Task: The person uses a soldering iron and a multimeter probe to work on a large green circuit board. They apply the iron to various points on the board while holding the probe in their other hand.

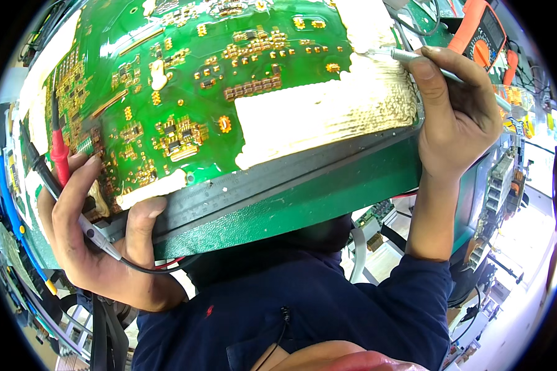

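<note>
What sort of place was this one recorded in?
Probably an electronics repair or test bench: a large green circuit board fills the view, the left hand holds a red test probe, and an orange multimeter is at upper right.

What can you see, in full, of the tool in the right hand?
The tool is slim and pen-like, with a silvery-grey, seemingly metal barrel narrowing to a thin tip. The right hand pinches it between thumb and fingers, its back end slanting down rightward. The tip lies at the cream coating on the circuit board; contact is unclear.
</note>
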A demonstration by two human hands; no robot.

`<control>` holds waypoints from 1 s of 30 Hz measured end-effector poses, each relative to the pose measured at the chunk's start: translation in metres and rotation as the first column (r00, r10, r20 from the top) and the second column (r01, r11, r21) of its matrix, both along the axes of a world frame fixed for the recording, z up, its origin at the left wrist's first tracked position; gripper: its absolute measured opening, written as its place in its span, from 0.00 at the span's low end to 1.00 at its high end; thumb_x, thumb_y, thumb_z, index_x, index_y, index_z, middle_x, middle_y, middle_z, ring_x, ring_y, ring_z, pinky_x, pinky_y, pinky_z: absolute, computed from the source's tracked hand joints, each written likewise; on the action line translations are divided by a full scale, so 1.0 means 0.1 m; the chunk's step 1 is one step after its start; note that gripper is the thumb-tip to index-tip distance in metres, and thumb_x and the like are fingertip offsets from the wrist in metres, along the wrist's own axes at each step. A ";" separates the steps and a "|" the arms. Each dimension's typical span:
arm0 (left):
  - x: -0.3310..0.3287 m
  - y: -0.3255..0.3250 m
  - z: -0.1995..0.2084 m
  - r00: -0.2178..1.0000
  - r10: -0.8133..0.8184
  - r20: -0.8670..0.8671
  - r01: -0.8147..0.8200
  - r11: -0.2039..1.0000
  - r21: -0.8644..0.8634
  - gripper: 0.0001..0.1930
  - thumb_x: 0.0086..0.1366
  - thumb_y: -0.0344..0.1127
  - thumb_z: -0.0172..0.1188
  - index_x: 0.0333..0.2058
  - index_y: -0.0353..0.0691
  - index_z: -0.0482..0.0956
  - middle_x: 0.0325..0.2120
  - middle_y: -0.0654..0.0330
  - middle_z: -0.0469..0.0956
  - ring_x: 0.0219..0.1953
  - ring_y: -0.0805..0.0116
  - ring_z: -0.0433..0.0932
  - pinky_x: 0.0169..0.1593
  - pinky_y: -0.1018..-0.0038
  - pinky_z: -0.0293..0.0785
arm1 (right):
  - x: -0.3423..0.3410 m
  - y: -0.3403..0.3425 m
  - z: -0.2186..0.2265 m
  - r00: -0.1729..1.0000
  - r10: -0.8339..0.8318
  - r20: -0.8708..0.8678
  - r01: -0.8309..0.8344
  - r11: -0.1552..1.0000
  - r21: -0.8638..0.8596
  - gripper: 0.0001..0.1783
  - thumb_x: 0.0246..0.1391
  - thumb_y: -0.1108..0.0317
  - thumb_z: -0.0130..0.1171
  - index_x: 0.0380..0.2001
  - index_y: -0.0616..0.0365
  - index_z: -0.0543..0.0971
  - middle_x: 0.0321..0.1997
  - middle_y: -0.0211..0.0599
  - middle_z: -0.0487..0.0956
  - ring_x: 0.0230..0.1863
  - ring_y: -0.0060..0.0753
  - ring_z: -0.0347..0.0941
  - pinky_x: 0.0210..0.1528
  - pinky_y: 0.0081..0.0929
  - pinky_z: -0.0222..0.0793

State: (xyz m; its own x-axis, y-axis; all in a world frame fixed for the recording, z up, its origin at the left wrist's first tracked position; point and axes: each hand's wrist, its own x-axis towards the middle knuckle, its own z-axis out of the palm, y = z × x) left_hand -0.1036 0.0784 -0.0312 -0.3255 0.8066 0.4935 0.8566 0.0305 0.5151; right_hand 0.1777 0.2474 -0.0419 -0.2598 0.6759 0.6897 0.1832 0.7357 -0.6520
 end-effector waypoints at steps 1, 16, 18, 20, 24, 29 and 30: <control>0.00 0.00 0.00 1.000 -0.003 0.000 0.003 1.000 -0.005 0.27 0.51 0.40 0.75 0.48 0.32 0.80 0.48 0.50 0.78 0.54 0.57 0.76 0.60 0.65 0.69 | -0.01 0.00 0.00 1.000 -0.003 -0.005 0.003 1.000 0.005 0.10 0.54 0.81 0.67 0.41 0.69 0.79 0.38 0.45 0.85 0.37 0.28 0.83 0.44 0.19 0.77; -0.01 -0.01 0.07 0.997 -0.006 -0.077 0.002 0.999 -0.044 0.26 0.51 0.37 0.74 0.47 0.32 0.80 0.46 0.50 0.78 0.52 0.57 0.77 0.59 0.67 0.69 | -0.04 0.02 -0.02 0.978 -0.184 0.092 0.185 0.983 0.000 0.10 0.56 0.80 0.66 0.40 0.71 0.80 0.35 0.44 0.85 0.36 0.28 0.83 0.41 0.19 0.78; 0.01 -0.01 0.07 1.000 0.003 -0.016 -0.004 1.000 -0.026 0.26 0.51 0.37 0.74 0.47 0.31 0.80 0.46 0.50 0.78 0.52 0.57 0.77 0.59 0.67 0.69 | 0.01 0.06 -0.02 0.981 -0.173 0.091 0.175 0.984 -0.015 0.09 0.56 0.80 0.66 0.40 0.71 0.80 0.35 0.44 0.85 0.36 0.28 0.83 0.41 0.19 0.78; 0.02 0.02 0.04 1.000 -0.009 0.011 0.009 1.000 -0.018 0.26 0.51 0.36 0.74 0.47 0.31 0.80 0.46 0.50 0.77 0.52 0.57 0.77 0.59 0.67 0.69 | 0.07 0.06 -0.02 0.982 -0.172 0.073 0.175 0.984 -0.043 0.09 0.56 0.79 0.65 0.41 0.70 0.80 0.36 0.43 0.85 0.36 0.28 0.83 0.42 0.20 0.78; 0.01 0.00 0.06 1.000 -0.014 -0.010 0.014 1.000 -0.020 0.25 0.51 0.36 0.74 0.47 0.31 0.80 0.46 0.50 0.77 0.52 0.57 0.77 0.59 0.66 0.69 | 0.03 0.08 0.00 0.978 -0.206 0.019 0.206 0.979 0.002 0.09 0.56 0.78 0.66 0.40 0.68 0.80 0.35 0.41 0.84 0.36 0.26 0.82 0.42 0.19 0.77; 0.02 0.01 0.03 1.000 -0.020 0.008 0.020 1.000 0.001 0.25 0.52 0.36 0.74 0.47 0.31 0.80 0.47 0.49 0.77 0.53 0.56 0.76 0.60 0.65 0.69 | 0.12 0.08 0.01 0.979 -0.201 0.036 0.199 0.979 0.033 0.08 0.55 0.79 0.66 0.39 0.66 0.80 0.36 0.38 0.83 0.36 0.23 0.80 0.41 0.16 0.74; 0.01 0.01 0.02 1.000 -0.020 0.008 0.020 1.000 0.004 0.25 0.52 0.36 0.74 0.48 0.31 0.80 0.47 0.49 0.77 0.53 0.56 0.76 0.60 0.65 0.69 | 0.13 0.08 0.01 0.981 -0.192 0.036 0.192 0.981 0.020 0.08 0.55 0.80 0.66 0.39 0.66 0.80 0.36 0.38 0.83 0.36 0.22 0.80 0.41 0.16 0.74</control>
State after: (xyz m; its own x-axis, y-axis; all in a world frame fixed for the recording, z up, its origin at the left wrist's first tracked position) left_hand -0.1023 0.0796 -0.0293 -0.3133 0.8108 0.4944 0.8530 0.0114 0.5218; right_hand 0.1906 0.2549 -0.0407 -0.1522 0.7043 0.6934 0.3463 0.6951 -0.6300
